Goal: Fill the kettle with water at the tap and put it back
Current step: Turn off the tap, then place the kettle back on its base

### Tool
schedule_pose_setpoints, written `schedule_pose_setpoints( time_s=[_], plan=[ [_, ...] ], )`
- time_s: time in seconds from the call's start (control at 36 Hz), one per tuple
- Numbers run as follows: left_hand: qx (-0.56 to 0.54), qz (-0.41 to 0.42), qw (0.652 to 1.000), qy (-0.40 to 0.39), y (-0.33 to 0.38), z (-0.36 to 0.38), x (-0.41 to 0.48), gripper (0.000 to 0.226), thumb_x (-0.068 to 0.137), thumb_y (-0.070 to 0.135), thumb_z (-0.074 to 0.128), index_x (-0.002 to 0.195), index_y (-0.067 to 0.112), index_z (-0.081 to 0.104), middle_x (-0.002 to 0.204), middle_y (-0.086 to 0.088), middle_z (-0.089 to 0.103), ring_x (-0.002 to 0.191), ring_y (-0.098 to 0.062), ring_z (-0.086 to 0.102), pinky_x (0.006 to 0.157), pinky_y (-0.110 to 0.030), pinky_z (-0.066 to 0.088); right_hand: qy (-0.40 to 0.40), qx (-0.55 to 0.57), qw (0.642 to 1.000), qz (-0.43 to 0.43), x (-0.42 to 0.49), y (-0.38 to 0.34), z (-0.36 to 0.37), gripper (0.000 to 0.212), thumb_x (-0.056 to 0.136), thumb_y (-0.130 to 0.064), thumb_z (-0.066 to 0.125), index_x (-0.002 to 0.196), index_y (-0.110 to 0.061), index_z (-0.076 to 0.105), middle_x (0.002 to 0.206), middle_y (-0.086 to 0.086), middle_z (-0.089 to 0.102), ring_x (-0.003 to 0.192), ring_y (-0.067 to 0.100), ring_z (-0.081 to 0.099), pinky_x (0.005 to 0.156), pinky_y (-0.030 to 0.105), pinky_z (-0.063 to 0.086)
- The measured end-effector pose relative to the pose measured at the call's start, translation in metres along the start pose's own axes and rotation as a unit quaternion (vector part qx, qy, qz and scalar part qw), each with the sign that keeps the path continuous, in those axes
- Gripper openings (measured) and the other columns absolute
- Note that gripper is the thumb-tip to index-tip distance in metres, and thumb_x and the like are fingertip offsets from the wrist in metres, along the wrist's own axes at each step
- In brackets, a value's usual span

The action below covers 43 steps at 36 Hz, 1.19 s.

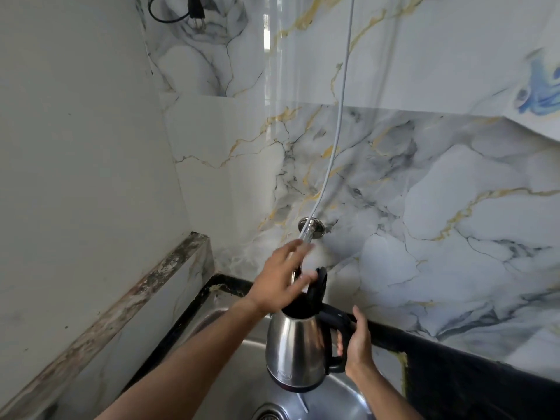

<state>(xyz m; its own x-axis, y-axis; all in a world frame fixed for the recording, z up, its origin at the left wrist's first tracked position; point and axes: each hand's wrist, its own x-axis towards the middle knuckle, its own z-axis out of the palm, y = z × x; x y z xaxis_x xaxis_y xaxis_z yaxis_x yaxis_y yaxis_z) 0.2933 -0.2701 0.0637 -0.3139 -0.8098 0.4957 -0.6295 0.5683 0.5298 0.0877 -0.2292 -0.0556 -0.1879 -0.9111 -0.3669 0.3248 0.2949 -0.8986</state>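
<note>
A steel kettle (295, 350) with a black handle hangs upright over the sink (230, 368), its black lid (318, 283) flipped up. My right hand (357, 344) grips the handle from the right. My left hand (280, 278) reaches over the kettle's open mouth, fingers spread around the tap. The tap (309, 230) comes out of the marble wall on a chrome flange; its spout and handle are mostly hidden behind my left hand. I cannot tell if water runs.
The sink has a round drain (268, 413) at the bottom. A black counter rim (448, 353) runs along the marble wall. A white cable (339, 116) hangs down to the tap. A black cord with a plug (197, 13) hangs top left.
</note>
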Motion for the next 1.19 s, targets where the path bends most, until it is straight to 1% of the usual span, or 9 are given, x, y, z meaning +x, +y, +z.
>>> schedule_pose_setpoints(
  time_s=[0.06,0.14,0.25,0.58,0.78,0.94,1.08,1.14,1.19],
  plan=[
    [0.088,0.118,0.986,-0.082,0.013,0.000,-0.009,0.058,0.095,0.056,0.051,0.147,0.034,0.039,0.157,-0.008,0.036,0.141,-0.023,0.038,0.115,-0.037,0.032,0.007,-0.005,1.000,-0.006,-0.009,-0.002,-0.004,0.061,0.096,-0.050,0.045,0.049,-0.011,0.050,0.038,0.004,0.038,0.029,0.016,0.033,0.033,0.022,0.024],
    [0.088,0.102,0.978,-0.162,0.027,0.003,-0.025,0.058,0.094,0.050,0.056,0.145,0.027,0.042,0.158,-0.011,0.033,0.139,-0.028,0.041,0.114,-0.039,0.037,0.014,-0.012,1.000,-0.014,-0.024,-0.003,-0.013,0.062,0.096,-0.050,0.045,0.050,-0.009,0.050,0.038,0.006,0.038,0.027,0.016,0.033,0.032,0.022,0.023],
    [0.052,0.035,0.988,-0.139,0.037,-0.002,-0.052,0.058,0.090,0.046,0.065,0.138,0.017,0.053,0.152,-0.012,0.040,0.136,-0.026,0.043,0.113,-0.024,0.029,0.029,-0.006,1.000,-0.007,-0.046,-0.002,-0.028,0.064,0.093,-0.053,0.047,0.045,-0.010,0.045,0.036,0.006,0.035,0.027,0.018,0.029,0.032,0.023,0.021],
    [-0.009,-0.122,0.984,-0.127,0.073,0.014,-0.115,0.055,0.092,0.060,0.052,0.130,0.022,0.063,0.161,-0.003,0.030,0.153,-0.020,0.009,0.122,-0.050,0.017,0.039,-0.009,0.997,-0.058,-0.095,-0.006,-0.060,0.059,0.075,-0.065,0.054,0.044,-0.016,0.059,0.038,0.005,0.041,0.028,0.017,0.032,0.032,0.020,0.023],
    [-0.007,-0.110,0.987,-0.114,0.123,0.029,-0.127,0.076,0.082,0.082,0.034,0.123,0.028,0.068,0.163,0.006,0.025,0.153,-0.012,0.001,0.121,-0.055,0.012,0.026,0.009,0.997,-0.074,-0.123,-0.017,-0.100,0.057,0.086,-0.058,0.049,0.060,-0.008,0.056,0.040,0.005,0.038,0.028,0.016,0.030,0.033,0.021,0.020],
    [-0.008,-0.087,0.988,-0.128,0.186,0.063,-0.126,0.075,0.085,0.079,0.035,0.126,0.026,0.067,0.164,0.003,0.022,0.153,-0.016,0.000,0.121,-0.056,0.013,0.041,0.019,0.995,-0.091,-0.150,-0.035,-0.166,0.065,0.084,-0.062,0.047,0.044,-0.010,0.043,0.035,0.008,0.035,0.029,0.020,0.028,0.033,0.025,0.022],
    [-0.125,-0.122,0.981,-0.083,0.258,0.108,-0.129,0.047,0.097,0.050,0.050,0.134,0.024,0.061,0.163,-0.002,0.023,0.147,-0.006,0.019,0.119,-0.031,0.023,0.048,0.047,0.991,-0.114,-0.165,-0.062,-0.245,0.059,0.075,-0.064,0.051,0.046,-0.012,0.048,0.035,0.006,0.037,0.027,0.019,0.028,0.032,0.024,0.018],
    [-0.196,-0.199,0.959,-0.040,0.284,0.123,-0.131,0.051,0.096,0.055,0.047,0.138,0.028,0.054,0.155,0.006,0.038,0.140,-0.005,0.032,0.113,-0.026,0.028,0.049,0.051,0.989,-0.131,-0.170,-0.073,-0.274,0.057,0.076,-0.062,0.051,0.049,-0.011,0.052,0.035,0.006,0.039,0.027,0.019,0.030,0.031,0.024,0.019],
    [-0.291,-0.301,0.907,-0.055,0.311,0.140,-0.131,0.049,0.089,0.073,0.037,0.114,0.040,0.064,0.128,0.016,0.061,0.117,-0.010,0.055,0.100,-0.033,0.044,0.061,0.059,0.986,-0.146,-0.176,-0.083,-0.308,0.054,0.080,-0.058,0.050,0.058,-0.009,0.057,0.037,0.006,0.042,0.027,0.018,0.032,0.031,0.022,0.020]
  ],
)
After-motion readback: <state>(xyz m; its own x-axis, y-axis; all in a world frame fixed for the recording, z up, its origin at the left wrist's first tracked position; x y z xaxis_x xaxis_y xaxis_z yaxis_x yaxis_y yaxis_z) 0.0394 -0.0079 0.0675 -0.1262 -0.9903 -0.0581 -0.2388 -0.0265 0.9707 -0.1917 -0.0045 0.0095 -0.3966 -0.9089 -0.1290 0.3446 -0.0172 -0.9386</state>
